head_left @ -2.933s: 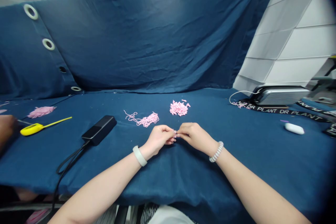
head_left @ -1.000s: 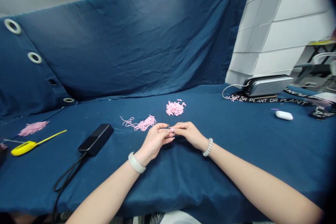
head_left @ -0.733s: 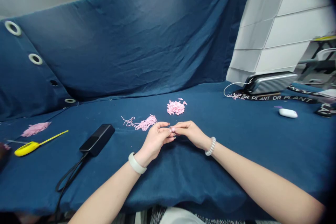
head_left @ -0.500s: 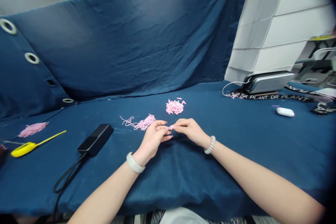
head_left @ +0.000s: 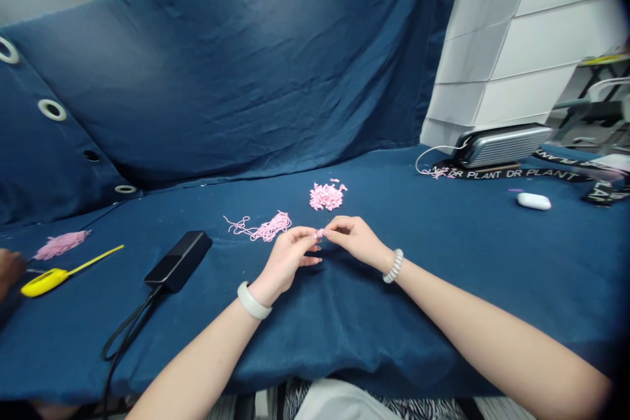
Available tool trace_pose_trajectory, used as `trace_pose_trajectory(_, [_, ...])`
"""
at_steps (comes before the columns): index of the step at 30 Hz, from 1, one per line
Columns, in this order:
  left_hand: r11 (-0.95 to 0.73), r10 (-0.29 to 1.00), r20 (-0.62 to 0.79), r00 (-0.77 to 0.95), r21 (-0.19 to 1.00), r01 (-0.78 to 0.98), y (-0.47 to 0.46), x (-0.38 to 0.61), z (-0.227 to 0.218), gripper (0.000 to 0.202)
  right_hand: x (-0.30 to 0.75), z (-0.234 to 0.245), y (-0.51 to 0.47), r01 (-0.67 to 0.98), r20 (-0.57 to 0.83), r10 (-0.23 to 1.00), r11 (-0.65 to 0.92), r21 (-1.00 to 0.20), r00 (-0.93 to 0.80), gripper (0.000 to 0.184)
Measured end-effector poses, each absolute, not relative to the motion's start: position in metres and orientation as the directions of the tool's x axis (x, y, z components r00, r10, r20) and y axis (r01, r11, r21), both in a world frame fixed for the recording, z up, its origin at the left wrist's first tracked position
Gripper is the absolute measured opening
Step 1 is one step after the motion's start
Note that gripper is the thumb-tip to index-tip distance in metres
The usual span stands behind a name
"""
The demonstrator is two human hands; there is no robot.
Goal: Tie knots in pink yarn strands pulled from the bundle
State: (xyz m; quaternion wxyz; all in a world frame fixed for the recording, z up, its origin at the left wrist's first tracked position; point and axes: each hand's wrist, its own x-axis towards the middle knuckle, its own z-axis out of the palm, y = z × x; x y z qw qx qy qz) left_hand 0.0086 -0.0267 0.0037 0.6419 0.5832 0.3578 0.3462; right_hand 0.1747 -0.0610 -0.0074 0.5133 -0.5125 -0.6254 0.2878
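1. Small pink yarn piece (head_left: 319,233): soft, very light, likely to crush or slip. It is held in mid-air between your left hand (head_left: 285,262) and right hand (head_left: 357,239), above the middle of the blue cloth surface (head_left: 344,341). Take it at its tip with light fingertip pressure; its exact shape is too small to make out.
2. Left hand: closed to a pinch on the piece, other fingers loosely curled; wide white bangle (head_left: 252,300) on the wrist.
3. Right hand: thumb and forefinger pinched on the same piece; white coiled bracelet (head_left: 393,266) on the wrist.
4. Pink chopped-yarn heap (head_left: 325,197): loose, soft, beyond your hands. Tangled pink yarn strands (head_left: 263,228) lie to its left, near your left hand.
5. Black rectangular power bank (head_left: 178,261) with black cable (head_left: 125,323): left of your hands.
6. Near the surface's left edge: pink yarn tassel (head_left: 62,245), yellow-handled tool (head_left: 44,282) and another person's hand (head_left: 10,267).
7. Toward the far right corner: ribbed silver case (head_left: 499,146), black "DR PLANT" strap (head_left: 506,174), white oval object (head_left: 533,201).
8. Room: navy grommeted backdrop (head_left: 221,65), white panelled wall (head_left: 472,59).
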Motion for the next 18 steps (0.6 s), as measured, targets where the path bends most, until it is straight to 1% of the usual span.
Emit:
trace_pose_trajectory(5, [0.022, 0.867, -0.027, 0.498, 1.0, 0.016, -0.0253, 0.0099, 0.0015, 0.025, 0.173, -0.0053, -0.0627, 0.314, 0.304, 0.952, 0.278, -0.908, 0.035, 0.017])
trace_pose_trajectory(10, [0.061, 0.888, -0.041, 0.458, 0.998, -0.03, -0.0258, 0.0107, 0.0018, 0.025, 0.173, -0.0067, -0.0616, 0.248, 0.293, 0.956, 0.275, -0.929, 0.036, 0.021])
trace_pose_trajectory(13, [0.044, 0.896, -0.041, 0.442, 0.999, 0.003, -0.0276, 0.0116, 0.0033, 0.029, 0.1733, -0.0102, -0.06, 0.291, 0.31, 0.95, 0.285, -0.913, 0.043, 0.022])
trace_pose_trajectory(16, [-0.071, 0.888, 0.021, 0.46, 0.993, 0.091, -0.0287, 0.0126, 0.0045, 0.03, 0.1729, -0.0122, -0.0597, 0.375, 0.344, 0.938, 0.305, -0.875, 0.041, 0.021])
trace_pose_trajectory(18, [-0.12, 0.881, 0.052, 0.469, 0.986, 0.115, -0.0286, 0.013, 0.0046, 0.028, 0.1726, -0.0116, -0.0599, 0.392, 0.356, 0.933, 0.313, -0.865, 0.042, 0.023])
